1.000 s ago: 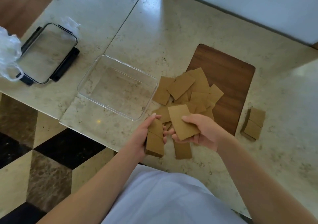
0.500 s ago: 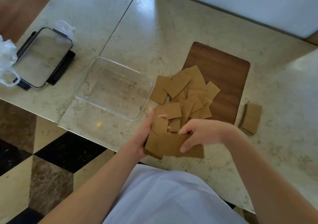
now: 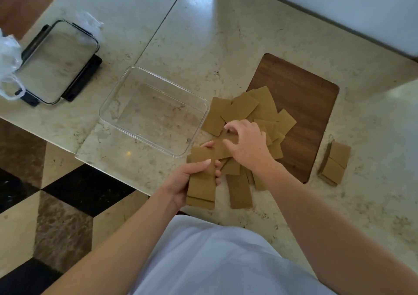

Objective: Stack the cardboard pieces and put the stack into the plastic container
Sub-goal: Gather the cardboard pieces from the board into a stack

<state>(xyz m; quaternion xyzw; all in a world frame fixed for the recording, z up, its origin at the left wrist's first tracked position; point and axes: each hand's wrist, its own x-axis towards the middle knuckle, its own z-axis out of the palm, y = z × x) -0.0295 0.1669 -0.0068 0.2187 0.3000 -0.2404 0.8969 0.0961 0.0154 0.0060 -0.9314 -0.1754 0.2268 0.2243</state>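
Note:
My left hand [image 3: 185,181] grips a small stack of brown cardboard pieces [image 3: 201,187] at the table's near edge. My right hand [image 3: 247,145] reaches over the loose pile of cardboard pieces [image 3: 255,111], fingers spread and curled down onto it, with nothing lifted. A single piece [image 3: 239,191] lies flat beside the held stack. The clear plastic container [image 3: 126,93] stands with nothing inside, just left of the pile. A second small cardboard stack [image 3: 334,165] lies on the table at the right.
A dark wooden board [image 3: 305,104] lies under the pile's far side. The container's lid [image 3: 56,63] with black clips rests at the far left beside a clear plastic bag [image 3: 8,66]. The marble table's edge [image 3: 108,170] runs close to my left hand; tiled floor lies below.
My right hand laid its cardboard piece onto the stack in my left hand, let go, and moved forward over the loose pile. The left hand stayed near the table edge.

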